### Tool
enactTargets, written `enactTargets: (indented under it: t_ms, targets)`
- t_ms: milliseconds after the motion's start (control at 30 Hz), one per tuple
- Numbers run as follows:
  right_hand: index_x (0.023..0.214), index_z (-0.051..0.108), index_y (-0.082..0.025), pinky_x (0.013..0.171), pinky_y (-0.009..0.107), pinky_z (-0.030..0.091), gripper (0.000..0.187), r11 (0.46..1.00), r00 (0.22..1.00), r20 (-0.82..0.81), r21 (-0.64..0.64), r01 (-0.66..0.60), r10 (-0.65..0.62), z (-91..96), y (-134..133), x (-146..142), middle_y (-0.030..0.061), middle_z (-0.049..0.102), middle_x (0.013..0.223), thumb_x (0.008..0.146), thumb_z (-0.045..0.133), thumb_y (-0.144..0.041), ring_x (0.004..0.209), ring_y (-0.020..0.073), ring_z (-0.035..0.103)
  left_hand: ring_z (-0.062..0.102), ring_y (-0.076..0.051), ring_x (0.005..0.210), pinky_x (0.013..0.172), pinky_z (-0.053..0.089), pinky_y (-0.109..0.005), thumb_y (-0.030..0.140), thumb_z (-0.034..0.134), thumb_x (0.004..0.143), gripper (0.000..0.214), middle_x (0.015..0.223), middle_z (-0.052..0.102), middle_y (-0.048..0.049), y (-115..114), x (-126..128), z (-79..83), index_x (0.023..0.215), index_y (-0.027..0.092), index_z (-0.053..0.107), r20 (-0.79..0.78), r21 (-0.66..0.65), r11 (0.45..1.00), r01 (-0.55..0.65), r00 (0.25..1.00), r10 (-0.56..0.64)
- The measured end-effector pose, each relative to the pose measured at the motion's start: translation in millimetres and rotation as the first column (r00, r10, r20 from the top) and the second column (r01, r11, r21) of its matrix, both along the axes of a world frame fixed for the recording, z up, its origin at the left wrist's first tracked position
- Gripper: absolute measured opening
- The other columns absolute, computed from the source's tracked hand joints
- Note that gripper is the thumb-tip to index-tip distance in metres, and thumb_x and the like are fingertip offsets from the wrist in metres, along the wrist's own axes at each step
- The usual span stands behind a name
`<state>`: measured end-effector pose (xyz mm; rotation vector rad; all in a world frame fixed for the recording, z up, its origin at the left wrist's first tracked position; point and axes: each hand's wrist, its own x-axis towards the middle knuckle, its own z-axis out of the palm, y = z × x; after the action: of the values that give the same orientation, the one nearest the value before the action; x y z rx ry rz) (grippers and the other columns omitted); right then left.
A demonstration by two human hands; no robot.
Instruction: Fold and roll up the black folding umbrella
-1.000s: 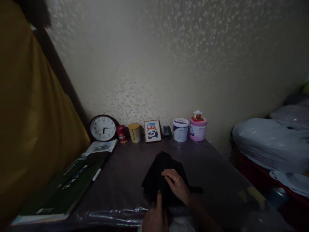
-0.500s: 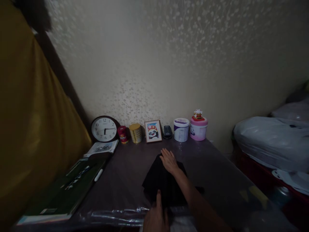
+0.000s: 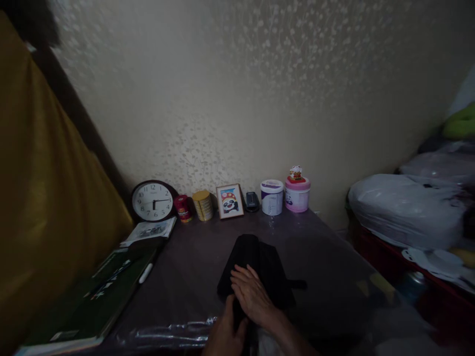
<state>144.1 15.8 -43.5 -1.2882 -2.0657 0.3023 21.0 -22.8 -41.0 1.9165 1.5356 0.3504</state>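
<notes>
Wallpaper [image 3: 230,99] backs the table [image 3: 185,282]; right fingers [image 3: 243,278] lie flat on fabric [image 3: 272,272], left fingers [image 3: 228,307] unclear.

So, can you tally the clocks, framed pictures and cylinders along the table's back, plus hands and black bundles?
Clock: 1
Framed picture: 1
Cylinders: 4, red, yellow, purple-white, pink
Hands: 2, left hand, right hand
Black bundle: 1
Total: 9

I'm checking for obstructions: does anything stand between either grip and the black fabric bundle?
Nothing visible does. The right grip lies on the black fabric bundle, and the left grip is at its near edge. The picture frame stands beyond it, at the back of the table.
</notes>
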Motion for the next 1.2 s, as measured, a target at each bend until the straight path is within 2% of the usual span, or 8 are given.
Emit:
enactTargets:
  t_ms: [100, 233, 367, 500, 667, 867, 1000, 1200]
  targets:
    - [0.115, 0.055, -0.021, 0.108, 0.039, 0.022, 0.035, 0.999, 0.999, 0.013, 0.015, -0.046, 0.046, 0.1, -8, 0, 0.0044, 0.059, 0.117, 0.086, 0.036, -0.018, 0.119, 0.0159, 0.042, 0.062, -0.013, 0.084, 0.073, 0.042, -0.022, 0.021, 0.025, 0.084, 0.029, 0.091, 0.066, -0.0042, 4, -9, 24.4, 0.097, 0.020, 0.050, 0.077, 0.103, 0.992, -0.076, 0.995, 0.068]
    - [0.119, 0.052, -0.030, 0.108, 0.037, 0.022, 0.040, 0.990, 0.990, 0.022, -0.047, -0.136, 0.137, -2.9, -21, 0, 0.0006, 0.056, 0.121, 0.084, 0.039, -0.016, 0.115, 0.0170, 0.047, 0.055, -0.015, 0.100, 0.089, 0.040, -0.028, 0.029, 0.022, 0.086, 0.038, 0.107, 0.061, -0.0075, 17, 7, 42.5, 0.107, 0.018, 0.052, 0.100, 0.343, 0.939, -0.022, 0.995, -0.014]
    - [0.109, 0.059, -0.029, 0.105, 0.034, 0.025, 0.029, 0.961, 0.968, -0.030, -0.118, -0.251, 0.249, -4.5, -44, 7, 0.0013, 0.059, 0.117, 0.084, 0.044, -0.024, 0.115, 0.0199, 0.047, 0.045, -0.016, 0.117, 0.102, 0.033, -0.032, 0.035, 0.028, 0.086, 0.043, 0.124, 0.053, -0.0063, 39, 25, 28.9, 0.117, 0.016, 0.051, 0.092, 0.325, 0.943, 0.064, 0.991, -0.099]
    - [0.079, 0.068, -0.026, 0.085, 0.024, 0.043, 0.026, 0.897, 0.917, -0.235, -0.234, -0.376, 0.323, 12.8, -51, 26, -0.0033, 0.069, 0.076, 0.086, 0.044, -0.033, 0.078, 0.0135, 0.062, 0.036, -0.013, 0.125, 0.105, 0.029, -0.029, 0.035, 0.028, 0.087, 0.045, 0.135, 0.042, -0.0059, 50, 21, 10.0, 0.122, 0.015, 0.047, 0.090, 0.288, 0.951, 0.113, 0.985, -0.144]
    - [0.092, 0.065, -0.021, 0.082, 0.025, 0.044, 0.033, 0.990, 0.908, -0.417, -0.113, -0.082, 0.028, 32.7, -7, 45, 0.0028, 0.067, 0.093, 0.089, 0.034, -0.035, 0.089, 0.0153, 0.060, 0.019, -0.015, 0.132, 0.108, 0.024, -0.033, 0.031, 0.033, 0.085, 0.051, 0.143, 0.026, -0.0077, 39, 25, -9.5, 0.133, 0.013, 0.031, 0.048, 0.334, 0.934, 0.127, 0.987, -0.151]
    - [0.105, 0.061, -0.025, 0.106, 0.040, 0.019, 0.032, 0.992, 0.993, 0.012, -0.024, -0.121, 0.121, 4.1, 56, 39, 0.0014, 0.061, 0.113, 0.090, 0.033, -0.028, 0.118, 0.0162, 0.043, 0.016, -0.023, 0.133, 0.107, 0.026, -0.040, 0.032, 0.040, 0.080, 0.063, 0.144, 0.020, -0.0155, 29, 37, -35.1, 0.135, 0.006, 0.023, -0.127, 0.462, 0.880, 0.105, 0.991, -0.052]
    - [0.096, 0.066, -0.025, 0.106, 0.044, 0.016, 0.029, 0.999, 0.991, 0.129, 0.001, -0.032, 0.031, -5.4, 96, 33, 0.0033, 0.061, 0.114, 0.087, 0.038, -0.022, 0.121, 0.0175, 0.040, 0.008, -0.022, 0.134, 0.107, 0.025, -0.038, 0.028, 0.038, 0.080, 0.065, 0.146, 0.009, -0.0134, 26, 33, -46.4, 0.137, 0.005, 0.016, -0.205, 0.453, 0.883, 0.123, 0.978, -0.031]
    - [0.104, 0.061, -0.017, 0.098, 0.037, 0.033, 0.032, 0.931, 0.874, -0.321, -0.131, 0.340, -0.365, -10.1, 129, 59, 0.0102, 0.057, 0.118, 0.074, 0.048, -0.020, 0.112, 0.0210, 0.049, 0.010, -0.021, 0.134, 0.107, 0.025, -0.036, 0.026, 0.034, 0.081, 0.061, 0.146, 0.012, -0.0120, 20, 34, -43.2, 0.137, 0.007, 0.017, -0.263, 0.431, 0.898, 0.093, 0.964, 0.027]
